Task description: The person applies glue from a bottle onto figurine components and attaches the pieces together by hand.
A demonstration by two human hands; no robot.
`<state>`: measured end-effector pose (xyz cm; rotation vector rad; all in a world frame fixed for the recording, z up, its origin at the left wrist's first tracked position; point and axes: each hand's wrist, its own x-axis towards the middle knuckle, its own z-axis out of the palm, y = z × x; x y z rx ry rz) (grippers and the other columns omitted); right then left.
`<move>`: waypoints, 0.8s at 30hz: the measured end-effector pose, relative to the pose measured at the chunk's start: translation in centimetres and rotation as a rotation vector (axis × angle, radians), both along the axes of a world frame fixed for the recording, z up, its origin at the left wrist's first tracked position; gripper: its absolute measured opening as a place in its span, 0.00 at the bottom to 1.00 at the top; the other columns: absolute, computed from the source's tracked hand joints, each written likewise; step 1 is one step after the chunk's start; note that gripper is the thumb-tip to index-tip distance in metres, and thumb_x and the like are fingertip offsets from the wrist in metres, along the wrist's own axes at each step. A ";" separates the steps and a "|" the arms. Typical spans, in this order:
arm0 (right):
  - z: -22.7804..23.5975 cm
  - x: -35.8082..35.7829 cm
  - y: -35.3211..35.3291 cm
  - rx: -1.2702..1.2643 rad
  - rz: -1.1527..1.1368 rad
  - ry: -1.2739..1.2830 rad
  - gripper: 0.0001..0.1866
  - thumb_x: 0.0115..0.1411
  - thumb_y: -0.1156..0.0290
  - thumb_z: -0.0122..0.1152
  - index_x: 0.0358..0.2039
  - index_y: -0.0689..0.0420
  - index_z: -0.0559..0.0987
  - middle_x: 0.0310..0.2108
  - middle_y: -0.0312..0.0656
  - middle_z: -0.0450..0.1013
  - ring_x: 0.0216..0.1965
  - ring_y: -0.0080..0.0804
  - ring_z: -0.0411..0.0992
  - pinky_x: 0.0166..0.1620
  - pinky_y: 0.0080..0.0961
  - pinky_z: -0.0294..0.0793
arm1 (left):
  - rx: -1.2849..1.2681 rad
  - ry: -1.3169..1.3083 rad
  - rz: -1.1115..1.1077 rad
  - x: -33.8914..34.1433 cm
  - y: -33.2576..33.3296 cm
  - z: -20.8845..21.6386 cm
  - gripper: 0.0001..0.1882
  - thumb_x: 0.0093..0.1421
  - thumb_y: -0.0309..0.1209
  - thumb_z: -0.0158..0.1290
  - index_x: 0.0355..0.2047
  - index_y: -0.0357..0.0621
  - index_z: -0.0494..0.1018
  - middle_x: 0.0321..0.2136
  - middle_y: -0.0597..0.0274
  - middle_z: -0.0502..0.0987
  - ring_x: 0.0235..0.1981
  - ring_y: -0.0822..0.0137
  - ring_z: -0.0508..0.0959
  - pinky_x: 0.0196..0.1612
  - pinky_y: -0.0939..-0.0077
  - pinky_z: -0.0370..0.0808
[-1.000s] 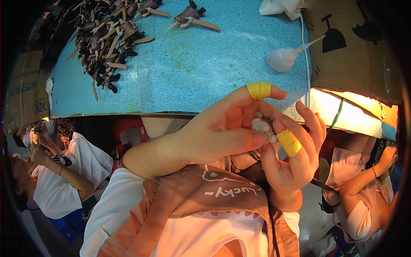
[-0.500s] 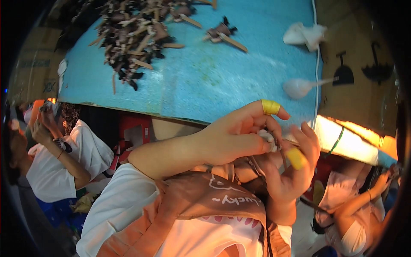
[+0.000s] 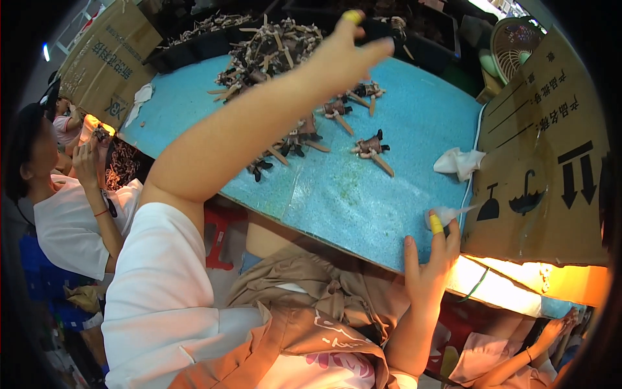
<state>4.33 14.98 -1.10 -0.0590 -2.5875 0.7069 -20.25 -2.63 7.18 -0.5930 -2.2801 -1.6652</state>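
Note:
My left hand [image 3: 363,47] is stretched out over the far edge of the table, its fingers apart and slightly blurred, with yellow tape on one fingertip. Just beyond it is a small doll-like figure [image 3: 396,27] with a flat wooden-looking stick, over a dark bin; no grip on it shows. At the near right edge, my right hand [image 3: 429,269] has its fingers spread, one wrapped in yellow tape. Its fingertips overlap a translucent bulb bottle [image 3: 451,212] with a thin nozzle, thumb held away from it. One brown figure [image 3: 370,146] lies alone on the blue tabletop [image 3: 337,201].
A heap of similar figures [image 3: 275,48] covers the far left of the table, with more beneath my left forearm. Dark bins [image 3: 194,35] line the back. A cardboard box [image 3: 538,162] and crumpled white cloth [image 3: 459,162] stand at the right. People sit on both sides.
My hands have parted from a small whitish piece held between them. The left has swung far forward over the table; the right has dropped to the bulb bottle. The view has tilted up.

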 end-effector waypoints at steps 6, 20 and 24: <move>-1.1 0.3 0.5 -0.052 -0.031 0.100 0.21 0.46 0.72 0.61 0.43 0.63 0.72 0.49 0.59 0.59 0.48 0.53 0.61 0.49 0.38 0.62 | -0.957 0.322 -0.246 7.4 -1.0 -7.4 0.29 0.48 0.33 0.53 0.51 0.42 0.60 0.45 0.48 0.66 0.51 0.51 0.64 0.54 0.57 0.56; -1.3 0.0 -0.1 -0.041 -0.043 0.171 0.15 0.45 0.71 0.61 0.36 0.59 0.75 0.44 0.55 0.64 0.41 0.49 0.65 0.42 0.36 0.64 | -0.909 0.172 -0.020 -5.1 3.9 -4.8 0.30 0.46 0.39 0.53 0.52 0.52 0.63 0.43 0.49 0.69 0.47 0.50 0.67 0.50 0.55 0.60; -1.5 0.4 0.0 0.021 -0.061 0.186 0.14 0.45 0.71 0.61 0.35 0.59 0.75 0.43 0.55 0.65 0.41 0.49 0.65 0.43 0.37 0.63 | -1.109 0.074 -0.185 -6.7 6.0 -5.5 0.25 0.45 0.38 0.54 0.46 0.55 0.69 0.39 0.53 0.70 0.43 0.52 0.70 0.45 0.57 0.65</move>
